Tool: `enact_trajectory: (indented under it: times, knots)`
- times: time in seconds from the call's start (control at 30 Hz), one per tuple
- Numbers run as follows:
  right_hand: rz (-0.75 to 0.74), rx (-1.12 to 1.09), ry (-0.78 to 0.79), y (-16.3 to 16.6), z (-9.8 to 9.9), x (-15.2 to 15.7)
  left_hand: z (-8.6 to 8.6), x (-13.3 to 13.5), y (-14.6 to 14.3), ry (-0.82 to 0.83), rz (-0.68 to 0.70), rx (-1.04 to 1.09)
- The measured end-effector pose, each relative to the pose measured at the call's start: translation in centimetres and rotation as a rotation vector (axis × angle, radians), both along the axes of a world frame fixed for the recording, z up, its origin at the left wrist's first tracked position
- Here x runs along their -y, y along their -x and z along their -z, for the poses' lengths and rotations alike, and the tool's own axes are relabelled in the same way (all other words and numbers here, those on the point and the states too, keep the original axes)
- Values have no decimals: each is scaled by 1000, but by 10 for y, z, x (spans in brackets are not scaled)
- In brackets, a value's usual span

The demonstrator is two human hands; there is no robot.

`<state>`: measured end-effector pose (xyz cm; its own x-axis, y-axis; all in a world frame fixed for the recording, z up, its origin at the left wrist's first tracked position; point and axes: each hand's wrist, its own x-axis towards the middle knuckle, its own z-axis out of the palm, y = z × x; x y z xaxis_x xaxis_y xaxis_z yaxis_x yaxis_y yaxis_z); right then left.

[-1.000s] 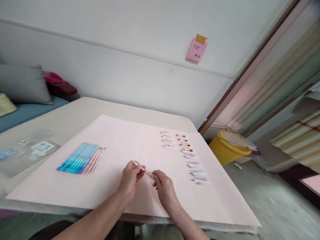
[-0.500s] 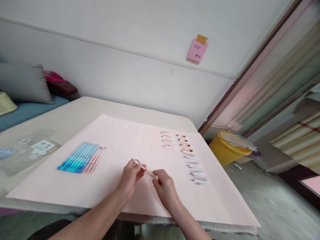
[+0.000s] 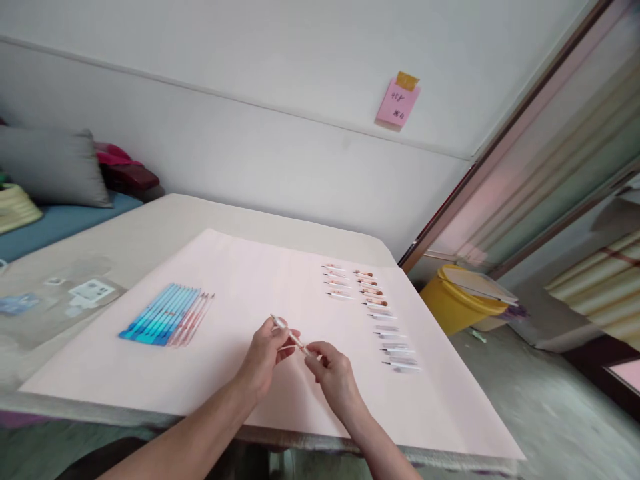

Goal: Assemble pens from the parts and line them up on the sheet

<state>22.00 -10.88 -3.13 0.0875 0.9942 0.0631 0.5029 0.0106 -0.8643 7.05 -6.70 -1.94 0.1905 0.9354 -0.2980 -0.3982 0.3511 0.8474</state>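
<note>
A: Hands first, where are they?

B: Both are over the pink sheet (image 3: 240, 280), near the table's (image 3: 165, 220) front edge. The left hand (image 3: 265, 353) pinches a thin pen (image 3: 287, 335) between thumb and fingers, fingers closed on the barrel. The right hand (image 3: 334, 375) meets it from the other side, fingers closed on the pen's near tip.

A: How does the pen lie?

B: Tilted, its far end sticking up past the left hand, its near end running down to the right fingertips. It is held above the sheet, not resting on it.

A: What else is on the sheet?

B: Toward the left edge, a row of pens (image 3: 165, 315) laid side by side and touching: mostly blue, a few pink ones at the right of the row. Toward the right edge, two columns of small parts (image 3: 373, 313), each apart from the next; too small to tell what they are.

A: Off the sheet?

B: Clear bags (image 3: 60, 300) with labels at the table's left edge. A pink note (image 3: 397, 105) is on the wall, and a yellow bin (image 3: 457, 300) stands on the floor beyond the right edge.
</note>
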Motion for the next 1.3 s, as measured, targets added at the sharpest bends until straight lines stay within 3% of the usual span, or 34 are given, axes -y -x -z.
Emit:
enact_trajectory:
  times: [0.17,0.4,0.57,0.73,0.93,1.17,1.3]
  knots:
    - [68,222,-130,2,-1,3,-2,2,-1,-17,26,-21]
    - [-28,152,-44,5,-7,7,-2,1,0,-25,21,-42]
    - [12,225,-127,5,-3,7,-2,1,0,-24,28,-40]
    - [34,124,-15,5,-2,4,-3,3,-1,-35,50,-62]
    - [64,315,-174,4,-1,7,-1,2,-1,-24,51,-44]
    - [6,264,-87,6,-5,10,1,2,-1,-15,72,-33]
    - [35,332,-133,6,-4,9,4,3,-2,-8,57,-25]
